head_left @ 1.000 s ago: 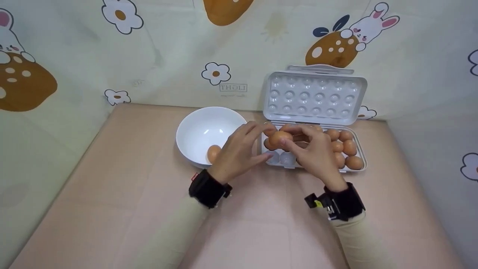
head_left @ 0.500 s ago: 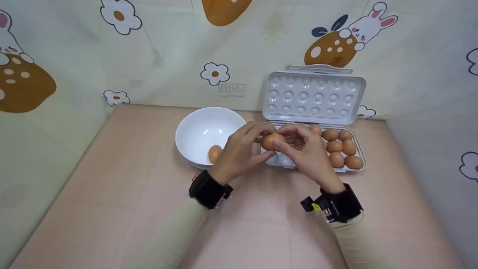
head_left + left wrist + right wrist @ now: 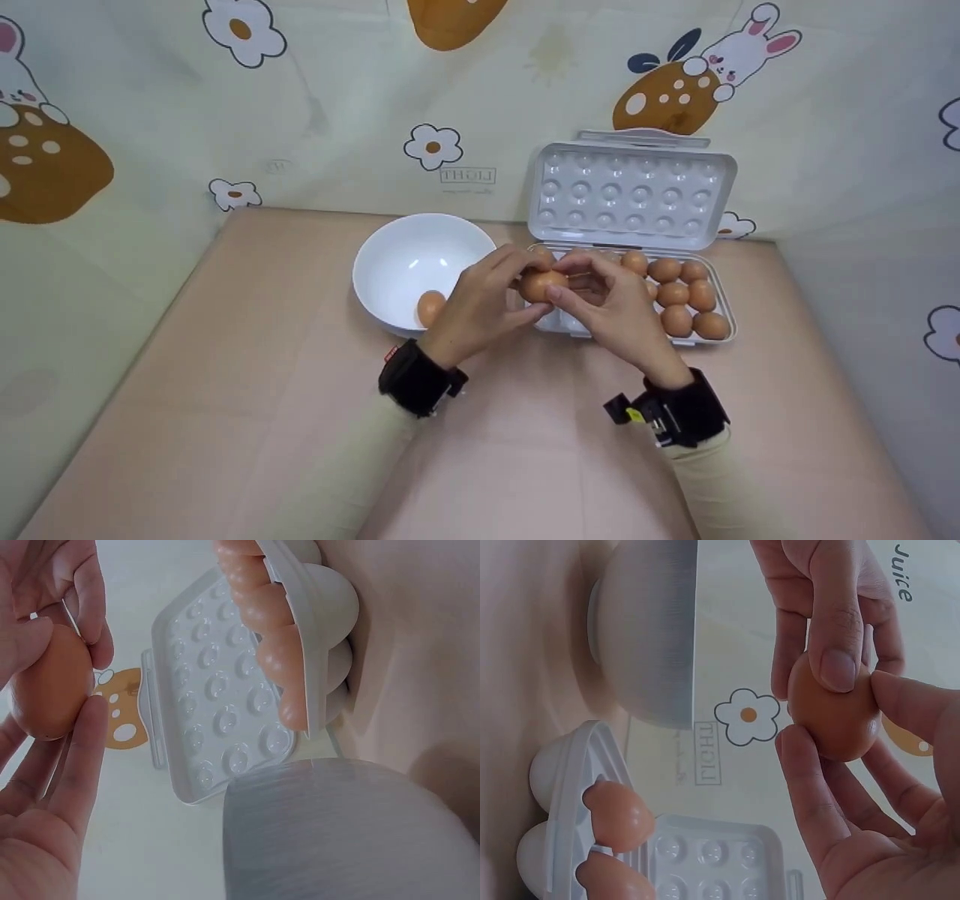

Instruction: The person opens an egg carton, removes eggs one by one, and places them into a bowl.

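Both hands hold one brown egg (image 3: 543, 286) between them, over the left end of the egg carton. My left hand (image 3: 480, 300) grips the egg's left side, fingers behind and thumb in front. From the other side, my right hand (image 3: 619, 311) pinches it, thumb on the front of the shell. In the right wrist view the egg (image 3: 832, 709) looks whole, with fingertips of both hands around it. The white plastic carton (image 3: 731, 319) stands with its lid up, several brown eggs (image 3: 675, 294) in its right part; the hands hide some of its cups.
A white bowl (image 3: 390, 259) stands left of the carton, behind the left forearm, with one brown egg (image 3: 430, 309) inside. The carton lid (image 3: 630, 196) leans back near the patterned wall cloth (image 3: 337, 112). A beige cloth (image 3: 495, 450) covers the table.
The egg moved slightly left with the right hand, into the fingers of the left hand. The left hand stayed nearly in place; bowl and carton did not move.
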A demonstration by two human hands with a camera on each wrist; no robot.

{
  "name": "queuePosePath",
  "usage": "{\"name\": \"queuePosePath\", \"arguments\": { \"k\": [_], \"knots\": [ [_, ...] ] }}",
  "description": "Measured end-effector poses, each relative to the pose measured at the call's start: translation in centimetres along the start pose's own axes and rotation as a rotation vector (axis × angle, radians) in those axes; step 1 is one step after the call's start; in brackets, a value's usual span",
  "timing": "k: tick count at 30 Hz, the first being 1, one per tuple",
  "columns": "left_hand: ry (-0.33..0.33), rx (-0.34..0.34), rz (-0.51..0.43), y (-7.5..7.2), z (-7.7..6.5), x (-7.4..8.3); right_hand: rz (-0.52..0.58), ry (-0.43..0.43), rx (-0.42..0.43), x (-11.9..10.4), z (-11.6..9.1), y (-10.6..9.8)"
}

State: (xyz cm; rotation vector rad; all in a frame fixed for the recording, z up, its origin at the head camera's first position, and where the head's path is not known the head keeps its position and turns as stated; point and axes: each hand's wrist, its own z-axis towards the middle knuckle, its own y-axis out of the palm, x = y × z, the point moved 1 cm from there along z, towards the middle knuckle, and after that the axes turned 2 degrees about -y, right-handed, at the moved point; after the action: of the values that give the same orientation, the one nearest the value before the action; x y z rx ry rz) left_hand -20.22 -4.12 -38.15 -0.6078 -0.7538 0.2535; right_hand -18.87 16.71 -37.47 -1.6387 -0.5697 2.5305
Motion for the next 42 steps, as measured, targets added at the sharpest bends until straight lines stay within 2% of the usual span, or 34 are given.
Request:
{"name": "queuePosePath", "arguments": {
  "k": [9,17,22,25,31,37,42],
  "knots": [
    [-0.03,-0.008,0.025,-1.4,0.1,-0.5,-0.024,-0.143,-0.06,-0.5,0.0,-0.9],
    [-0.061,-0.028,0.066,-3.7,0.0,-1.1,-0.307,-0.222,-0.051,-0.6,0.0,-2.5],
    [-0.103,-0.046,0.09,-5.5,-0.2,-1.9,-0.412,-0.234,-0.08,-0.6,0.1,-2.9],
    [-0.137,-0.089,0.118,-6.6,0.1,-2.3,-0.445,-0.227,-0.093,-0.5,0.1,-3.1],
    [-0.208,-0.238,0.212,-8.4,1.5,-3.0,-0.488,-0.208,-0.109,-0.5,0.0,-3.4],
    [-0.207,-0.341,0.277,-9.4,2.9,-4.2,-0.515,-0.163,-0.135,-0.1,-0.2,-3.6],
    [-0.224,-0.42,0.34,-9.7,3.5,-5.3,-0.524,-0.162,-0.146,0.0,-0.1,-3.5]
  ]
}}
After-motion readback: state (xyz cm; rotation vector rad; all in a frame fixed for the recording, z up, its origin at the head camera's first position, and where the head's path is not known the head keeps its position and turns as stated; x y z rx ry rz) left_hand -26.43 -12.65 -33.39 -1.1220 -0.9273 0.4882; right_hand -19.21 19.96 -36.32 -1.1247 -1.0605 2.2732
